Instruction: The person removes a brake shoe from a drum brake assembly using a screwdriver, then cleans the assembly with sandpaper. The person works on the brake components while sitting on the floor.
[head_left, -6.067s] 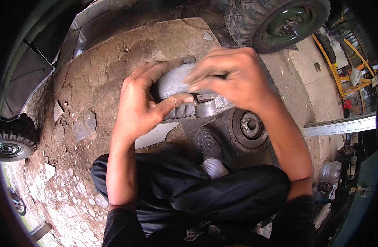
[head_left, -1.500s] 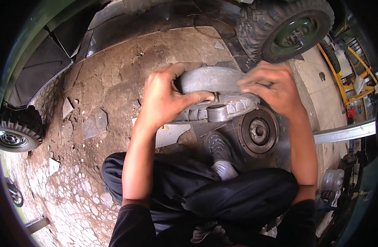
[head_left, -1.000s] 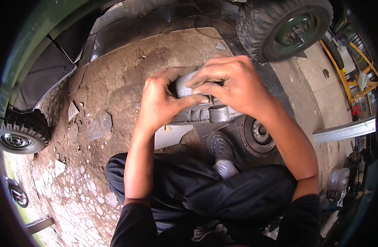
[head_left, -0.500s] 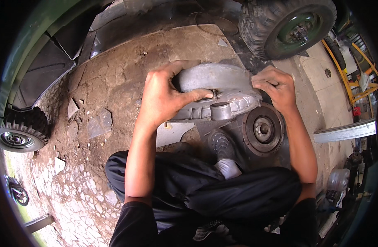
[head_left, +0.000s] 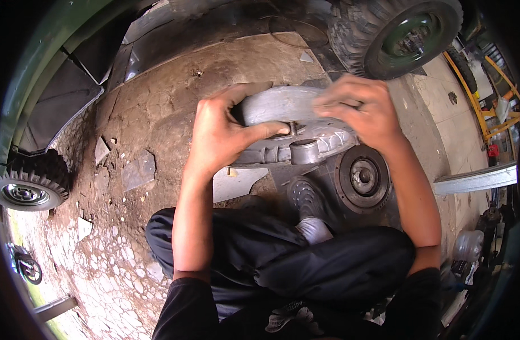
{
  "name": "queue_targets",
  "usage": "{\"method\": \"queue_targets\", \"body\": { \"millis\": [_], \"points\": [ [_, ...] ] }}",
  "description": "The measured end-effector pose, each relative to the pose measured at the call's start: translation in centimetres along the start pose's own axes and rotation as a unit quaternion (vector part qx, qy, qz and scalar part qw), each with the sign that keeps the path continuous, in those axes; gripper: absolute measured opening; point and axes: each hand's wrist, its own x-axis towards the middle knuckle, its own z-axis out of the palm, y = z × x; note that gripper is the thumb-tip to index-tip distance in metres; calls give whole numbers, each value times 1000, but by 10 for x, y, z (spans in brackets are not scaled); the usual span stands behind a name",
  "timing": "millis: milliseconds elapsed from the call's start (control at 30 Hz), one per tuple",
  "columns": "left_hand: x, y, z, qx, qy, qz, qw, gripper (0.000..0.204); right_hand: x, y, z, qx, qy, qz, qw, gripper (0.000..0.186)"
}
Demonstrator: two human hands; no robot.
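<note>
The right hand has slid inward over the top of the grey metal casing, fingers curled against it — the left hand keeps its clamped grip.

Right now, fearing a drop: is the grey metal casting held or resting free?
Held: left hand and right hand grip grey metal casting.

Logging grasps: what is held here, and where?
A grey metal casing: left hand grips its left end, right hand lies on its upper right edge.

Bare cracked ground lay open left of centre; a knobby tyre upper right and a round pulley crowded the right side.
</note>
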Motion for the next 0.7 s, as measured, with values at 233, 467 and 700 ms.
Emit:
{"method": "queue_targets", "body": {
  "millis": [233,467,700],
  "points": [
    [1,0,4,-2,4,2,1000,69,-66,53,-33,43,21,80,996,17],
    [7,-3,3,58,-61,72,994,85,-82,62,-8,122,130,103,978,14],
    [17,25,20,157,-64,87,982,71,-25,22,-7,14,64,40,997,14]
  ]
}}
